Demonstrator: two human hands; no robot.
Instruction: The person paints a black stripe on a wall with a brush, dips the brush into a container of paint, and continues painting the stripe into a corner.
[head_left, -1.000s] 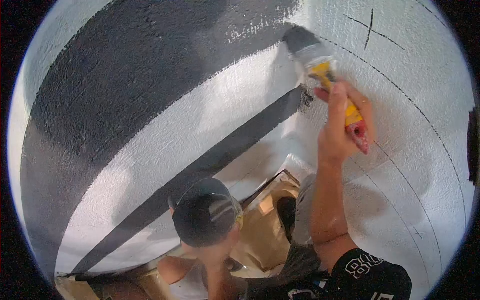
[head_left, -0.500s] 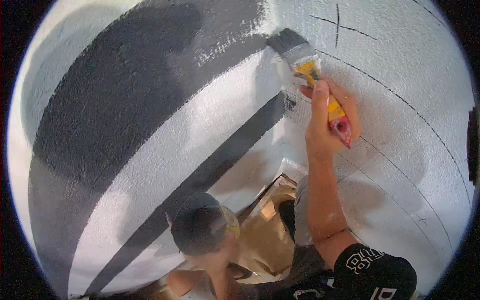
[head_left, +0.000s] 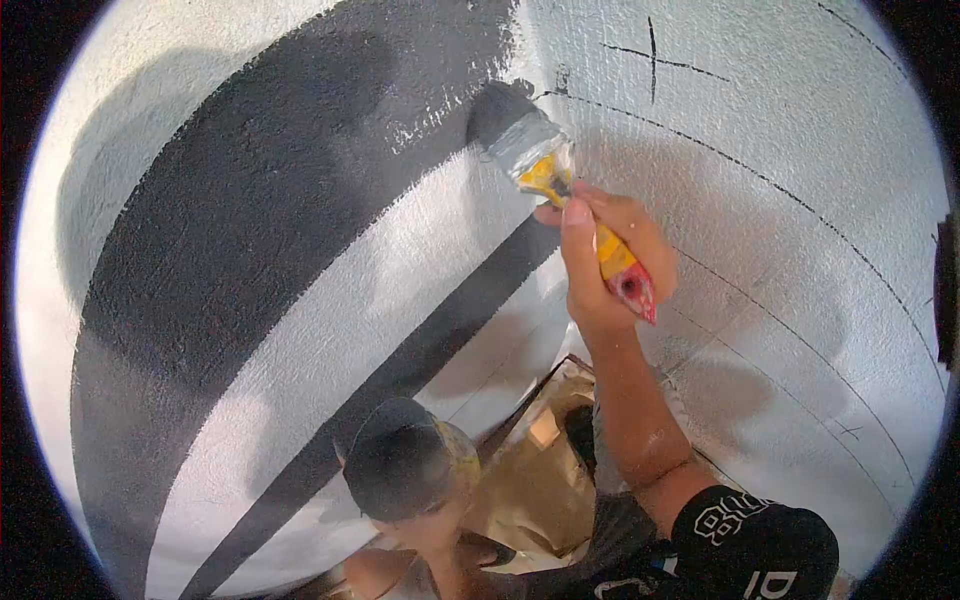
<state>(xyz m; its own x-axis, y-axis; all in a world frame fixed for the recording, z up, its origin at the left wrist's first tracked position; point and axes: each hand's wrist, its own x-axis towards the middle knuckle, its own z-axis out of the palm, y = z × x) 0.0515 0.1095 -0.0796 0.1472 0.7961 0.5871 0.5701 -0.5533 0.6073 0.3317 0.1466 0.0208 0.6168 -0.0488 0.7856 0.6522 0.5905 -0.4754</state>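
Observation:
My right hand (head_left: 620,260) grips the yellow and red handle of a wide paintbrush (head_left: 545,175). The dark, paint-covered bristles lie against the wall near the corner, at the lower edge of a broad dark grey painted band (head_left: 270,190). Below that band runs a white stripe, then a narrower dark stripe (head_left: 400,360). At the bottom, my left hand (head_left: 445,560) is wrapped round a round container (head_left: 400,460) with dark contents; its fingers are partly hidden.
The right wall (head_left: 800,270) bears thin dashed curved lines and a drawn cross (head_left: 653,60). Brown sheeting (head_left: 530,490) lies below the corner. A dark object (head_left: 945,290) stands at the far right edge.
The brush and my right hand have moved left and slightly down, from the corner onto the left wall's dark band. A small dark mark now shows on the right wall beside the corner.

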